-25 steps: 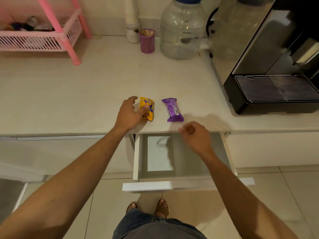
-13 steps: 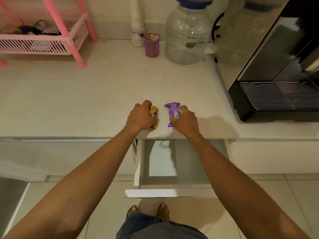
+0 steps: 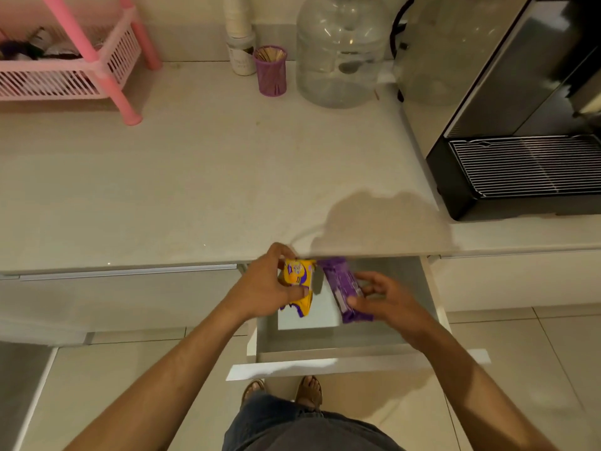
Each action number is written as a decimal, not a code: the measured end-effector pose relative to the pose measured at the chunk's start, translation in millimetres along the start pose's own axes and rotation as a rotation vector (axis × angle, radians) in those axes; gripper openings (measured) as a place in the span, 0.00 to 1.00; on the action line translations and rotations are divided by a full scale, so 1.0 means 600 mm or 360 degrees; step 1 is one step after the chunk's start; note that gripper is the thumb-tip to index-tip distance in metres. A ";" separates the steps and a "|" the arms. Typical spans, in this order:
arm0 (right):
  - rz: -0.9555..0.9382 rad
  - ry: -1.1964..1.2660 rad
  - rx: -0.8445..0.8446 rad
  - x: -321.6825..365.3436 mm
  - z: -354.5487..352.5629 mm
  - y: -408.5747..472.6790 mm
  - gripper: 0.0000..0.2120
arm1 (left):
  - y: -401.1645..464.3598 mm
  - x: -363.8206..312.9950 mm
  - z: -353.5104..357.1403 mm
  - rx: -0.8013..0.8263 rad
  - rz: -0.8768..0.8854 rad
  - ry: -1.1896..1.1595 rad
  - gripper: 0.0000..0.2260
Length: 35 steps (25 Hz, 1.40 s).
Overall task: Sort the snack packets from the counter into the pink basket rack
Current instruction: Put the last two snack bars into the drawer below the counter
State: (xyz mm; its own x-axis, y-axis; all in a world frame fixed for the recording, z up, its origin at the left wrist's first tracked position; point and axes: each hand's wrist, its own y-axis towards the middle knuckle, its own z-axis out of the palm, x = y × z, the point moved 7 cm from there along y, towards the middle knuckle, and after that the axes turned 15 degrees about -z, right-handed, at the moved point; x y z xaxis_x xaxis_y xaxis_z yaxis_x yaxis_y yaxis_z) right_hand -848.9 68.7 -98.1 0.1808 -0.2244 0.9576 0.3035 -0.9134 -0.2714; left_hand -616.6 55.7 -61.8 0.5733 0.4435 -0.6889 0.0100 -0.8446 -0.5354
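My left hand grips a yellow snack packet with purple print, held in the air just off the counter's front edge. My right hand pinches a purple snack packet beside it, also lifted. Both packets hang over an open white drawer. The pink basket rack stands at the far left back of the counter, with several dark items in its tray.
A purple cup of sticks, a white bottle and a large clear water jug line the back wall. A black and steel machine with a drip grate fills the right. The drawer juts out toward my feet.
Both hands closed on the packets on the counter, then lifted them and drew them back off the counter edge over the open drawer.
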 end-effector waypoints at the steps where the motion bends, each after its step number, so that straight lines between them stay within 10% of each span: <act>1: 0.0101 -0.0043 0.0056 -0.020 -0.003 -0.005 0.25 | 0.003 0.014 0.012 0.0061 -0.0028 0.0027 0.25; 6: 0.0381 -0.0179 0.0074 -0.098 -0.008 0.028 0.09 | 0.056 0.079 0.070 0.0171 -0.0279 0.0276 0.36; 12: 0.0589 -0.0622 0.0012 -0.164 -0.019 0.102 0.03 | 0.145 0.128 0.143 0.0278 -0.0576 0.0506 0.24; 31: 0.0782 -0.1182 0.0214 -0.325 -0.009 0.168 0.22 | 0.246 0.187 0.236 0.0061 -0.0620 0.0524 0.29; 35: 0.0787 -0.1206 0.0224 -0.304 -0.010 0.168 0.34 | 0.227 0.168 0.219 0.0132 -0.0665 0.0446 0.43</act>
State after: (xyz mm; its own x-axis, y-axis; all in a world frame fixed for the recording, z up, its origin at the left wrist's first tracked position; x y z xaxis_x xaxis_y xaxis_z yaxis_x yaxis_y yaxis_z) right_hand -857.1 15.7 -299.4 0.8708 -0.2506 0.4230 0.1306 -0.7116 -0.6904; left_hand -665.2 24.7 -268.2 0.7320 0.6314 -0.2561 0.2271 -0.5805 -0.7820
